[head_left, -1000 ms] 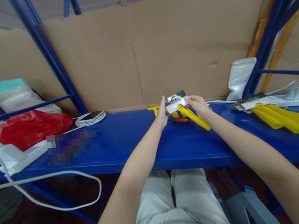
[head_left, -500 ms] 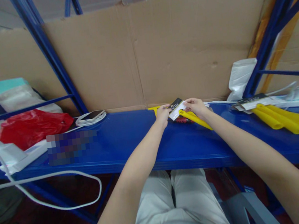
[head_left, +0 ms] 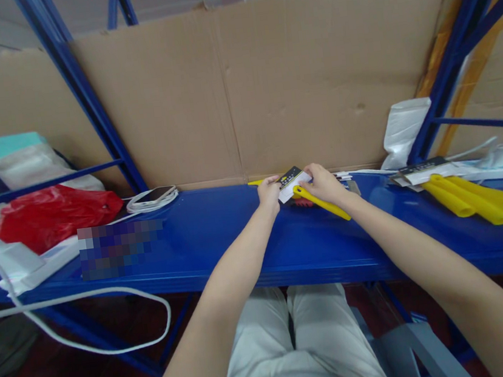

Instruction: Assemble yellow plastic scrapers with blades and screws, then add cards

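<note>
My left hand (head_left: pixel 269 195) is closed on the left edge of a black-and-white printed card (head_left: pixel 290 188). My right hand (head_left: pixel 322 183) is closed at the card's right side, its fingertips by the holed end of a yellow plastic handle (head_left: pixel 326 205). The handle crosses the card's lower corner and slants down to the right under my right hand. What tool it belongs to cannot be made out. A yellow piece (head_left: pixel 255 182) shows behind my left hand. Under the card and handle lies a red-and-black object (head_left: pixel 303 203), mostly hidden.
To the right on the blue table (head_left: pixel 221 241) lie yellow rolled pieces (head_left: pixel 472 195) with a printed header card. A phone (head_left: pixel 157 194) rests on a coiled white cable at the left, near a red plastic bag (head_left: pixel 55 212). Cardboard (head_left: pixel 167 101) stands along the back.
Both hands, the card and the yellow handle have shifted slightly to the left. More of the white-and-grey items behind my right hand now shows.
</note>
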Motion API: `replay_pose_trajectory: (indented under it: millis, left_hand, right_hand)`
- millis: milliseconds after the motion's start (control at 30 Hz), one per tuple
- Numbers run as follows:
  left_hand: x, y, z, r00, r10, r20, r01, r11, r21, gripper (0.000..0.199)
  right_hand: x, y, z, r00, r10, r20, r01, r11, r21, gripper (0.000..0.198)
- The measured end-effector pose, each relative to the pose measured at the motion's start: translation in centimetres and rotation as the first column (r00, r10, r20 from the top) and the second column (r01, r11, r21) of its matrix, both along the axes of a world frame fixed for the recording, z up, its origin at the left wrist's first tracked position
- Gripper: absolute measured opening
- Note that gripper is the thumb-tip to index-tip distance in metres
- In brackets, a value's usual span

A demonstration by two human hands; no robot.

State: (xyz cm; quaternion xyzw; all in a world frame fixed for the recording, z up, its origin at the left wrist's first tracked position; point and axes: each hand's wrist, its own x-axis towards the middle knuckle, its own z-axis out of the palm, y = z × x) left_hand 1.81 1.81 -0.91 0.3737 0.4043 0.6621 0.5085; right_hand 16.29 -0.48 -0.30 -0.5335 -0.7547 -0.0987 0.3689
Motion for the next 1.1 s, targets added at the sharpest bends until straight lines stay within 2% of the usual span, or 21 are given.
replay_pose_trajectory:
  millis: [167,367,533,667,933,1100]
  left_hand:
    - [-0.1,0.0,0.1,0.999,0.036,0.017,-0.036,0.999,0.001,0.025]
    - [-0.2,0.2,0.0,0.999,0.035,0.024,-0.035,0.999,-0.001,0.025]
    - [-0.5,0.5,0.1,0.998,0.065,0.016,-0.065,0.998,-0.005,0.025]
    - [-0.8,0.8,0.1,0.994,0.105,0.022,-0.104,0.994,-0.027,0.025]
    - [-0.8,1.3,-0.3,0.993,0.12,0.02,-0.121,0.993,0.019,0.02]
    - [-0.7,1.2,-0.4,0.992,0.123,-0.025,-0.12,0.987,0.105,0.017]
  right_hand:
    - [-0.2,0.0,-0.5,0.997,0.023,0.076,-0.026,0.999,0.047,0.029]
    - [-0.7,0.4,-0.9,0.95,0.241,0.2,-0.232,0.97,-0.07,0.034]
    - [-0.8,0.0,-0.5,0.931,0.257,0.259,-0.245,0.966,-0.08,0.02]
    - [-0.6,-0.5,-0.1,0.924,0.254,0.285,-0.236,0.967,-0.098,0.017]
    - [0.0,-0.6,0.3,0.908,0.267,0.322,-0.243,0.963,-0.113,0.023]
    - [0.7,-0.7,1.3,0.907,0.261,0.331,-0.24,0.965,-0.104,0.035]
